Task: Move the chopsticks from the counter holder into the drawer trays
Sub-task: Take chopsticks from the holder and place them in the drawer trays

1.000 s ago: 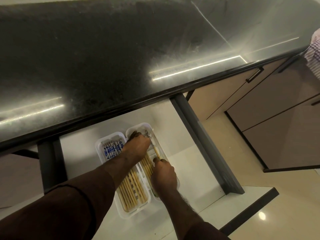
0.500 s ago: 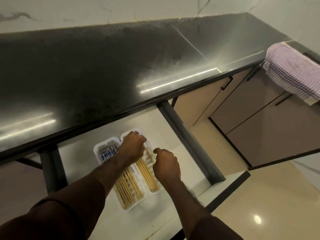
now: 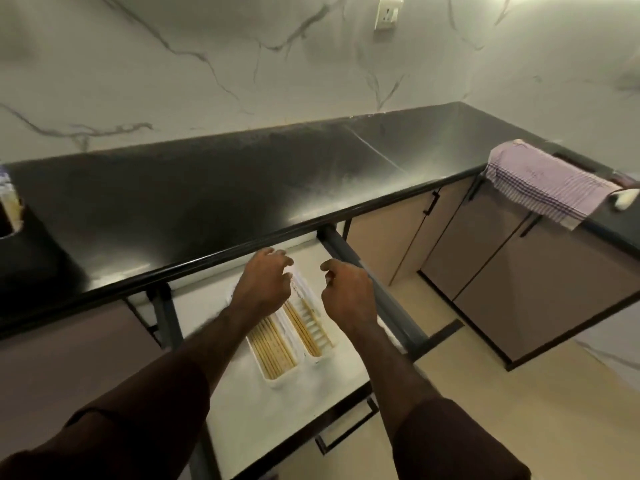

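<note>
An open white drawer [image 3: 249, 424] under the black counter holds two white trays side by side. The left tray [image 3: 277, 378] and the right tray [image 3: 323, 357] both carry wooden chopsticks [image 3: 273, 348] lying lengthwise. My left hand [image 3: 265, 282] hovers over the far ends of the trays, fingers spread and holding nothing. My right hand [image 3: 348, 292] is just right of the right tray, fingers loosely curled and holding nothing. At the far left of the counter stands the chopstick holder [image 3: 10, 213], cut off by the frame edge, with some chopsticks in it.
The black counter [image 3: 207, 195] runs along a marble wall and turns at the right. A striped towel [image 3: 543, 183] hangs over its right edge. Closed cabinet doors [image 3: 512, 271] are to the right of the drawer's dark side rail [image 3: 374, 289].
Both hands have lifted off the chopsticks in the trays and drawn apart. The head has tilted up, bringing the wall, towel and holder into view.
</note>
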Demonstrator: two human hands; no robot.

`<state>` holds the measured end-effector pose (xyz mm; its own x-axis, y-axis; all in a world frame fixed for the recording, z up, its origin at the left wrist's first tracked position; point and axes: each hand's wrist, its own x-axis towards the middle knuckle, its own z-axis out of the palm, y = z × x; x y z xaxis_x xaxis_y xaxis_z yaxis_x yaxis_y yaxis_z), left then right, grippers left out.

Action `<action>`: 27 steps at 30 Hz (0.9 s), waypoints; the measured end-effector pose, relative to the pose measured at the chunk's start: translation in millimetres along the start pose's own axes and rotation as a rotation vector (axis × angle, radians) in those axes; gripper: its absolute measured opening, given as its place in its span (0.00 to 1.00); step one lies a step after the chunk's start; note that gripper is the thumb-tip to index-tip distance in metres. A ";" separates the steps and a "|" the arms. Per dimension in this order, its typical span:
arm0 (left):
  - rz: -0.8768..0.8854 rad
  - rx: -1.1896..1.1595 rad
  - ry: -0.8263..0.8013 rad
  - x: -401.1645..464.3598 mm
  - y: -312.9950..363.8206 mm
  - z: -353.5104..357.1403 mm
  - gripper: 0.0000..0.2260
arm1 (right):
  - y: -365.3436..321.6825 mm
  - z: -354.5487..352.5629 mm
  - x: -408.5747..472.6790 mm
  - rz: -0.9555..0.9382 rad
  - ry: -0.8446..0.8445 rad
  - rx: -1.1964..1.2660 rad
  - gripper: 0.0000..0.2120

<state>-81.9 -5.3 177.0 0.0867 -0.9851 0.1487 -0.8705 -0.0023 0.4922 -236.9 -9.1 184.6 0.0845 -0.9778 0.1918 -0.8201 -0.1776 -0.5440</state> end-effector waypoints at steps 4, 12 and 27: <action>0.070 0.022 0.145 -19.0 14.2 -55.0 0.16 | -44.5 -30.8 -5.5 -0.094 0.049 0.014 0.17; 0.062 0.039 0.346 -50.4 -19.8 -158.9 0.16 | -164.1 -48.9 -12.5 -0.353 0.072 0.070 0.16; 0.028 -0.043 0.508 -90.2 -200.3 -312.3 0.15 | -378.5 49.2 -24.5 -0.526 0.089 0.167 0.11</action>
<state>236.0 137.7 332.8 0.2973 -0.7767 0.5553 -0.8561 0.0406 0.5152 99.3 76.6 345.6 0.4037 -0.7410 0.5367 -0.5790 -0.6611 -0.4773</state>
